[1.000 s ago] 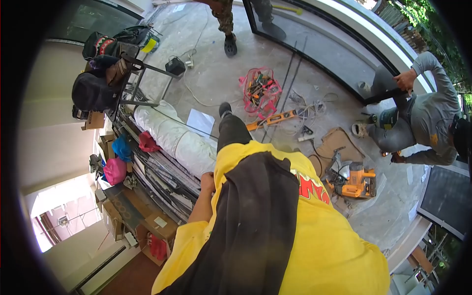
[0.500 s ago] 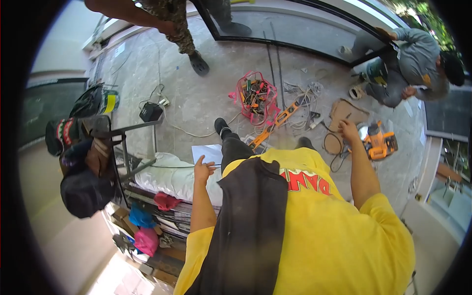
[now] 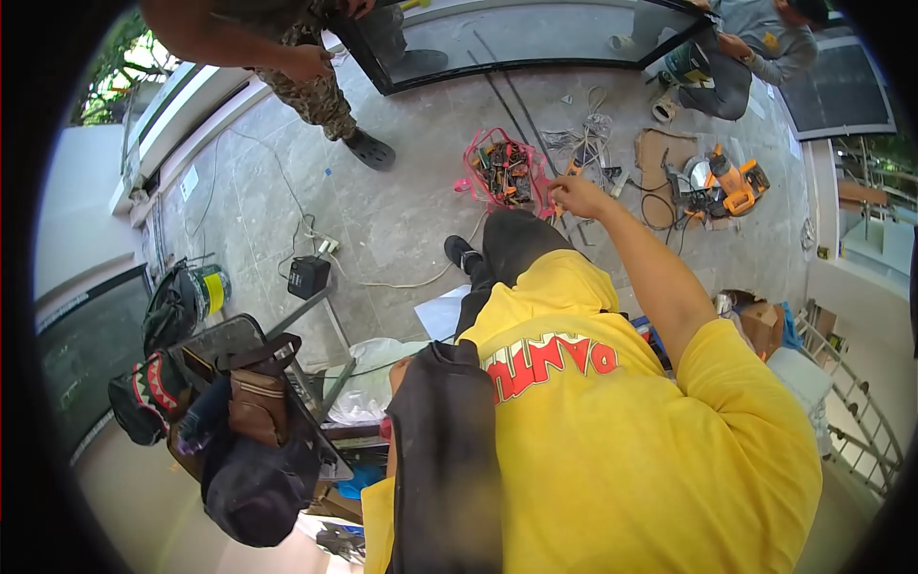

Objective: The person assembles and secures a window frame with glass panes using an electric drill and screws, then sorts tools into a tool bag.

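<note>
My right hand (image 3: 579, 197) hangs over the floor beside a pink-edged tool bag (image 3: 508, 172), its fingers loosely bent and apart, with nothing visible in them. It overlaps an orange spirit level (image 3: 578, 161) lying on the tiles. The bag is full of hand tools. Only a sliver of my left hand (image 3: 398, 369) shows, near a white plastic-covered bundle (image 3: 368, 394); its fingers are hidden behind the dark cloth (image 3: 445, 459) over my shoulder. A white paper sheet (image 3: 441, 312) lies by my foot.
An orange power saw (image 3: 736, 187) stands at right near cardboard (image 3: 666, 148) and tangled cables. A black-framed glass panel (image 3: 516, 59) spans the back. One person (image 3: 316, 86) stands at left; another (image 3: 755, 48) crouches at right. A metal rack (image 3: 325, 330) with bags is at left.
My view and body have turned. My right hand has moved from near the cardboard to the tool bag. My left hand has gone mostly behind the dark cloth.
</note>
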Motion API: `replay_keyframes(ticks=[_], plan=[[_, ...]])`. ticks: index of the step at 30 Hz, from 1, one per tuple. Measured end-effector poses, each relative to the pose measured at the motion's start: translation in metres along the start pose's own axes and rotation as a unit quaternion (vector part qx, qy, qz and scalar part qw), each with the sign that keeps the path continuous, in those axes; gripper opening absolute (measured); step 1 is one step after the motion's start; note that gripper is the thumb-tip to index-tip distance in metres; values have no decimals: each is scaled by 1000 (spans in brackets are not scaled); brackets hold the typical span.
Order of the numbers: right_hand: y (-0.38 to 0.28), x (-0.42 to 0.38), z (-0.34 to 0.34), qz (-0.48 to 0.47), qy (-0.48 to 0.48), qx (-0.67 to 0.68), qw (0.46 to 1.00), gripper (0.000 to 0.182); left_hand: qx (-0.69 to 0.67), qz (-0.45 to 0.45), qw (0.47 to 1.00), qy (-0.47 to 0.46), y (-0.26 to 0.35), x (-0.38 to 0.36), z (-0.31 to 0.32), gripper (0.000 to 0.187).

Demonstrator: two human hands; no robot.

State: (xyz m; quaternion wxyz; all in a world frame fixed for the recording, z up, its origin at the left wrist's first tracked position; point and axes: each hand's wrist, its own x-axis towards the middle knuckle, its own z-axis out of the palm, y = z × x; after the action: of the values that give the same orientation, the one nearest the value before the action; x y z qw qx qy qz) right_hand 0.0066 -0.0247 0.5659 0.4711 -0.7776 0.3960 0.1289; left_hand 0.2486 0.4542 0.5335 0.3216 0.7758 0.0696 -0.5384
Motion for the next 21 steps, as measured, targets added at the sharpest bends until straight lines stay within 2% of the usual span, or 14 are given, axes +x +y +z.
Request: replay_keyframes(ticks=[1, 5, 7, 10, 11, 12, 14, 18, 21], plan=[[16, -5, 4, 32, 49, 33, 998, 35, 4, -3, 1000, 2, 8, 0, -6, 38], [127, -40, 44, 76, 124, -151, 978, 32, 15, -12, 1000, 11, 48, -8, -15, 37], [120, -79, 51, 221, 31, -69, 972, 29, 22, -19, 999, 15, 69, -13, -17, 36], [154, -105, 97, 326, -54, -22, 943, 30, 30, -33, 999, 27, 93, -20, -20, 35], [150, -107, 106, 353, -87, -6, 932, 30, 30, -33, 998, 32, 60, 26, -26, 34], [150, -109, 117, 351, -83, 0, 933, 30, 35, -28, 998, 33, 31, 61, -40, 34], [135, -111, 132, 284, -68, 64, 954, 32, 89, -11, 996, 27, 55, 73, -44, 33], [112, -62, 142, 286, -52, 91, 952, 32, 183, 31, 982, 34, 108, 102, -49, 32], [85, -13, 130, 238, 65, 95, 964, 31, 222, 55, 973, -15, 160, 124, -63, 30]])
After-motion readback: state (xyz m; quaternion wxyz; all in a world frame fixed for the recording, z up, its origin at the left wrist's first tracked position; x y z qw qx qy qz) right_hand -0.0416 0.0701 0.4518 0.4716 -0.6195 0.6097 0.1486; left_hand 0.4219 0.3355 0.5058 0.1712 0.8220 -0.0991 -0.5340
